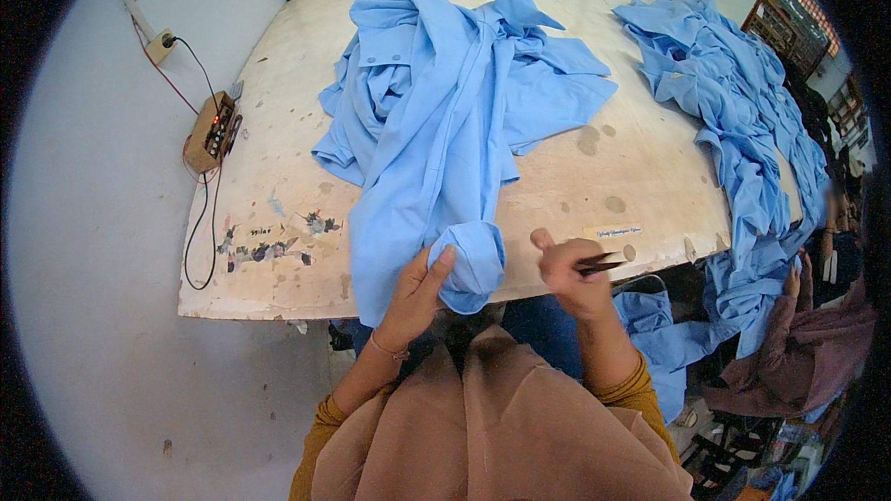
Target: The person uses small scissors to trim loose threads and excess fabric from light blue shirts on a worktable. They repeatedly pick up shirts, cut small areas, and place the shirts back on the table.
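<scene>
A light blue garment (418, 93) with snap buttons on one part lies rumpled across the middle of the worktable. My left hand (418, 288) grips a turned, bunched end of the garment (475, 269) at the table's front edge, thumb on top. To the right of it, my right hand (575, 274) is closed around a dark pointed tool (601, 263), which looks like thread snips, held just off the cloth.
The pale, stained table (269, 130) has a small wooden box (209, 130) with wires at its left. A pile of blue garments (705, 102) drapes over the right edge. At lower right, another person's hand (796, 274) touches blue cloth, beside a maroon sleeve (780, 343).
</scene>
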A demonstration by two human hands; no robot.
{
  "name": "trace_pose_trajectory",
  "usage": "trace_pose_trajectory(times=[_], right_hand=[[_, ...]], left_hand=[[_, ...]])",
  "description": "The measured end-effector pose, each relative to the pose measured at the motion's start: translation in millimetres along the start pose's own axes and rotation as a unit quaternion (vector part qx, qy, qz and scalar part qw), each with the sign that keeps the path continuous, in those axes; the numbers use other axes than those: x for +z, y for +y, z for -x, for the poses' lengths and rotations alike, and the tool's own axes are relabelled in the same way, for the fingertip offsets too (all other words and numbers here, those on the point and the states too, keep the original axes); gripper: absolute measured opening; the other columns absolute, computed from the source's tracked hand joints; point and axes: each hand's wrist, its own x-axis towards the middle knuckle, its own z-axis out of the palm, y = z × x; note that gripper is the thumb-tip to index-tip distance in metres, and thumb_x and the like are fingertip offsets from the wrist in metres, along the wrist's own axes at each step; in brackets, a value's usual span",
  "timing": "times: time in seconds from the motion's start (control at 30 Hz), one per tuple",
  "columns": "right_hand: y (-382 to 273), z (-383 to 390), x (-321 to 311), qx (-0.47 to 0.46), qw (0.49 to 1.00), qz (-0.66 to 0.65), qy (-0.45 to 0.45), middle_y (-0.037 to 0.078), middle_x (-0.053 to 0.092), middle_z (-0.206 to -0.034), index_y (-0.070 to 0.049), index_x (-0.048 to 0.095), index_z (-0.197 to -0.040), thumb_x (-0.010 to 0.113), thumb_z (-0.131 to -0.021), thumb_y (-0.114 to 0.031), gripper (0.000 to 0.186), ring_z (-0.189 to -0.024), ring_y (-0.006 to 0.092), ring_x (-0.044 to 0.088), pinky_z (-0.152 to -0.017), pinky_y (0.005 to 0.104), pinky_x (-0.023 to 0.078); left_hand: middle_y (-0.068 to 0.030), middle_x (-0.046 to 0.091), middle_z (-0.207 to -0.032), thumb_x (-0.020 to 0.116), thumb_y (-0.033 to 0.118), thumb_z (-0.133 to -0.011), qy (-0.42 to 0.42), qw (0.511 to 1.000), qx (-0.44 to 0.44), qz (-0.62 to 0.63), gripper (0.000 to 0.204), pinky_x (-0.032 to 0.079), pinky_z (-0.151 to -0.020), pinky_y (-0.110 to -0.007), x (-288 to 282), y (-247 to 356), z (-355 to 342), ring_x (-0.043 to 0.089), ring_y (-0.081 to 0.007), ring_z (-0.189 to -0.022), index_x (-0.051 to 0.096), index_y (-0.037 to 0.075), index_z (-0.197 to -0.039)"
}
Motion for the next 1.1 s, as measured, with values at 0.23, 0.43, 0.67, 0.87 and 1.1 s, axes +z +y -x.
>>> trace_pose_trajectory(times=[0.23, 0.43, 0.67, 0.87, 1.1], right_hand=[[-16, -25, 11, 0.113, 0.974, 0.159, 0.112, -0.003, 0.054, -0.058, -0.002, 0.073, -0.091, 0.075, -0.086, -0.019, 0.017, -0.051, 0.0063, 0.038, -0.065, 0.0252, 0.037], [-2, -53, 25, 0.21, 0.942, 0.263, 0.0, -0.006, 0.052, -0.069, -0.002, 0.071, -0.096, 0.073, -0.087, -0.016, 0.017, -0.061, 0.0017, 0.038, -0.056, 0.0196, 0.029], [10, -53, 5, 0.114, 0.973, 0.196, 0.035, 0.002, 0.062, -0.078, -0.005, 0.063, -0.087, 0.056, -0.099, -0.034, 0.032, -0.074, 0.0114, 0.054, -0.073, 0.0292, 0.036], [-29, -55, 19, 0.121, 0.814, 0.555, -0.12, 0.012, 0.068, -0.08, -0.014, 0.064, -0.085, 0.045, -0.1, -0.047, 0.041, -0.074, 0.0309, 0.06, -0.081, 0.046, 0.027], [-33, -62, 19, 0.094, 0.761, 0.62, -0.165, 0.01, 0.066, -0.066, -0.015, 0.069, -0.084, 0.048, -0.099, -0.048, 0.041, -0.061, 0.0303, 0.06, -0.08, 0.047, 0.028]], left_hand=[[0.0005, 0.063, -0.104, 0.049, 0.031, -0.105, -0.003, 0.999, 0.03, -0.018, 0.039, 0.044, -0.088, -0.025, -3, -11, -2, 0.054, -0.0084, -0.093, 0.061, -0.002, -0.122], [-0.0126, 0.065, -0.091, 0.05, 0.027, -0.102, -0.028, 0.947, 0.158, -0.277, 0.034, 0.039, -0.101, -0.038, -6, -7, -5, 0.059, -0.0266, -0.087, 0.064, 0.0, -0.118], [-0.0115, 0.063, -0.075, 0.05, 0.026, -0.102, -0.02, 0.918, 0.23, -0.321, 0.032, 0.035, -0.106, -0.044, -9, -5, -5, 0.059, -0.0277, -0.074, 0.064, 0.001, -0.117], [-0.0106, 0.06, -0.067, 0.051, 0.026, -0.101, -0.034, 0.903, 0.235, -0.359, 0.033, 0.035, -0.106, -0.044, -6, 1, -5, 0.058, -0.0237, -0.066, 0.065, 0.0, -0.117], [-0.0077, 0.052, -0.057, 0.053, 0.026, -0.1, -0.048, 0.895, 0.231, -0.379, 0.033, 0.036, -0.105, -0.044, -8, 0, -6, 0.055, -0.0227, -0.06, 0.065, -0.001, -0.114]])
